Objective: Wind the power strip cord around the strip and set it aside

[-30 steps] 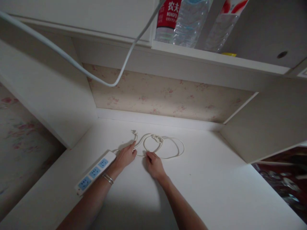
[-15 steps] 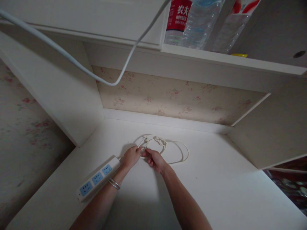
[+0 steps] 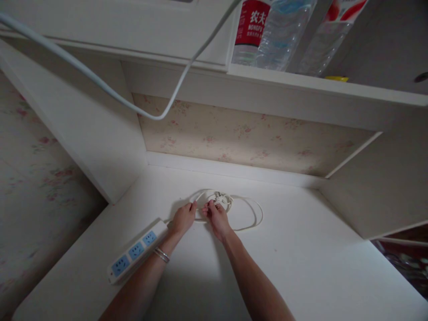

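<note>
A: If read outward from the grip, closed on what?
B: In the left hand (image 3: pixel 183 219), on the cream cord (image 3: pixel 230 201); in the right hand (image 3: pixel 218 220), curled at its coils, impossible to tell.
A: And beyond?
B: Looped across the white desktop (image 3: pixel 294 267), joined to the power strip (image 3: pixel 138 251) at left; overhead, bottles (image 3: pixel 281 35).

Where it is pinched, the cord (image 3: pixel 262 214) is covered by the left hand (image 3: pixel 183 219) and right hand (image 3: pixel 216 219); the plug (image 3: pixel 220 199) is too small to be made out clearly. The bottles (image 3: pixel 282 33) are cut off by the top edge, the forearms (image 3: pixel 259 281) by the bottom. The yellow thing (image 3: pixel 337 79) is too little shown to be identified; the red-dark clutter (image 3: pixel 406 263) is blurred.
</note>
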{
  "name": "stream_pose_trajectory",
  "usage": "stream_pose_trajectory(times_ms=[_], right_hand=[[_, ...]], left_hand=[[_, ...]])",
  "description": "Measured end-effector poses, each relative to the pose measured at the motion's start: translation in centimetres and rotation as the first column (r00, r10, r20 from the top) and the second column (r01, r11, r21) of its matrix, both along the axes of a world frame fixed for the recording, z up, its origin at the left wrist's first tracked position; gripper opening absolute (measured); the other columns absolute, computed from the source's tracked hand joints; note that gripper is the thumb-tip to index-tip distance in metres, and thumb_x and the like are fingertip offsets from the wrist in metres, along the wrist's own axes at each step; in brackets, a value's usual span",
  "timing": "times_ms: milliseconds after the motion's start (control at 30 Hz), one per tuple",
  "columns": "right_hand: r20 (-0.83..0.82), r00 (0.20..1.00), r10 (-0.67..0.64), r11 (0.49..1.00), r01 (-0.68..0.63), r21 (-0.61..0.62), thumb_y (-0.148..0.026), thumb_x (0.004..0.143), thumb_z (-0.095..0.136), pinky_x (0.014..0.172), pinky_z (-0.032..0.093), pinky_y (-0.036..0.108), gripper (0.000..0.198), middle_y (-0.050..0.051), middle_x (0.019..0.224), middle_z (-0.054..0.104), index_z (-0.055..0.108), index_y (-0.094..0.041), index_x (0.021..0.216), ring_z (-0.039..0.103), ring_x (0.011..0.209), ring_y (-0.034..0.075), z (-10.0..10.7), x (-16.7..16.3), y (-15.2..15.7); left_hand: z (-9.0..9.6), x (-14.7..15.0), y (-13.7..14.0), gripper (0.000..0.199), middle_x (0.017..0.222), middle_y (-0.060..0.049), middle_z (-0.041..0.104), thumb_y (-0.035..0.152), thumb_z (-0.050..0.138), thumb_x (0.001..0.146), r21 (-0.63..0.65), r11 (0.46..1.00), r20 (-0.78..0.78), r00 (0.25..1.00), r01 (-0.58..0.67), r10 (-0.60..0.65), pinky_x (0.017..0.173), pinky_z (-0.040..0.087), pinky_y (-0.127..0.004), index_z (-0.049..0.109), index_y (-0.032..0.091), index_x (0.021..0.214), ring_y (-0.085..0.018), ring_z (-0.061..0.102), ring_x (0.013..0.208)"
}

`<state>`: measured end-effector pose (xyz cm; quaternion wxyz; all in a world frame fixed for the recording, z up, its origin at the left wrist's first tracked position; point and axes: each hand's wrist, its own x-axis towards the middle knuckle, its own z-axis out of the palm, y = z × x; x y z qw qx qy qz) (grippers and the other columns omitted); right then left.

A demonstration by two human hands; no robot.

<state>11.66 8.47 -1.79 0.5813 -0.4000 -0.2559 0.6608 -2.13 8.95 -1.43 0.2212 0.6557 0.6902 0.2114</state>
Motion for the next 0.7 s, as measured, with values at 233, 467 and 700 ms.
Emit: stream_pose_trajectory(times_ms=[233,467,700], right_hand=[[0.181,0.97,-0.159,0.979,0.132,0.155,-0.047,0.079,0.064,0.058,0.048,0.022,0.029,-0.001,0.071,0.059,0.056,-0.019,0.078,0.054,0.059,0.01,0.7,3.5,0.2],[0.127,0.902,-0.413,0.909,0.398,0.126,-0.039,0.071,0.074,0.051,0.047,0.016,0.03,-0.004,0.065,0.054,0.053,-0.018,0.073,0.049,0.054,0.006,1.9,15.2,0.5],[0.202,0.842,-0.501,0.865,0.484,0.129,-0.035,0.067,0.078,0.054,0.051,0.018,0.03,-0.003,0.064,0.056,0.055,-0.017,0.07,0.053,0.055,0.007,1.9,21.6,-0.1]], left_hand=[[0.3,0.0,-1.3,0.065,0.078,-0.01,0.071,0.067,0.021,0.088,-0.003,1.0,-0.101,0.995,0.02,-0.021,0.068,0.045,-0.032,0.066,0.022,0.076,-0.024,0.066,0.077],[-0.2,-1.1,-0.2,0.07,0.081,-0.01,0.072,0.067,0.016,0.089,-0.001,1.0,-0.242,0.97,0.01,-0.01,0.066,0.044,-0.028,0.068,0.022,0.077,-0.022,0.067,0.077],[-1.1,-0.6,0.3,0.071,0.083,-0.011,0.072,0.063,0.016,0.09,0.041,0.999,-0.27,0.962,0.036,-0.024,0.066,0.043,-0.029,0.071,0.021,0.08,-0.022,0.066,0.078]])
